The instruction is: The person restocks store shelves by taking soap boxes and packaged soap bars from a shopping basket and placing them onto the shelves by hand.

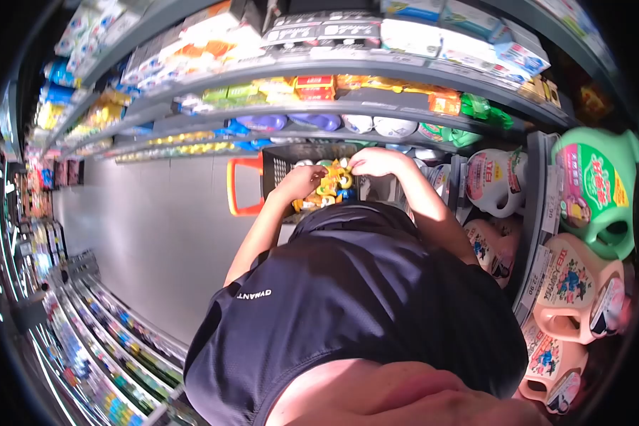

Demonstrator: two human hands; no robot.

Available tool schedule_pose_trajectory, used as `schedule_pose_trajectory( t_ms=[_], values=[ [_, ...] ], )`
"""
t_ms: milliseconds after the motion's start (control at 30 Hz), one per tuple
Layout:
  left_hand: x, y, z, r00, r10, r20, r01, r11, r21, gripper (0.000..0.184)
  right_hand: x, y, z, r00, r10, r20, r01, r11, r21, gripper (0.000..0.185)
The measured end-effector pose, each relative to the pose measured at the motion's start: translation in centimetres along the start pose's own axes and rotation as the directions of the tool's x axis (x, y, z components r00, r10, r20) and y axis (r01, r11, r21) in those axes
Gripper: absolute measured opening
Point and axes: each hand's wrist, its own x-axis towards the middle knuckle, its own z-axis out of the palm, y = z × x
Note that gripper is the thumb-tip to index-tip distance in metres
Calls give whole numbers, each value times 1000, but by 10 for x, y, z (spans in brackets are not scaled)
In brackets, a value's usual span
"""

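Observation:
My left hand (305, 182) reaches into a black shopping basket (271, 162), its fingers curled at the edge of a yellow-orange packet (329, 182). On the packet's other side is my right hand (375, 162), with its fingertips pinched together at the upper corner. Small yellow items with blue and white parts lie close together beneath and around the packet; their kind is too small to tell. The basket's orange-red handle (244, 187) sticks out to the left. My forearms and dark shirt hide the near side of the basket.
Shelves (348, 64) of boxed and bagged goods run across the front. At my right, large detergent jugs, one green (595, 188) and several pink (574, 284), stand on shelves with price labels. Grey floor (145, 234) stretches left toward another shelf row (106, 334).

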Motion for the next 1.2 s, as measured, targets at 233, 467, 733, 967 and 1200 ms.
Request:
schedule_pose_trajectory(
  t_ms=[233,467,733,967,1200],
  values=[
    [-96,-125,70,910,-349,-223,357,934,-5,39,-4,190,111,909,407,-89,-322,821,472,27],
    [-162,-169,54,695,-363,-620,545,829,126,45,-57,161,164,796,600,82,-553,666,501,16],
    [-194,-232,15,701,-534,-473,621,783,36,42,-83,133,245,590,799,121,-697,428,575,33],
    [-175,-336,47,739,-363,-567,469,882,47,31,-118,146,327,702,654,283,-628,381,678,27],
    [-190,-336,43,823,-438,-362,455,890,-42,21,-141,120,391,609,753,249,-516,137,846,27]
  ],
)
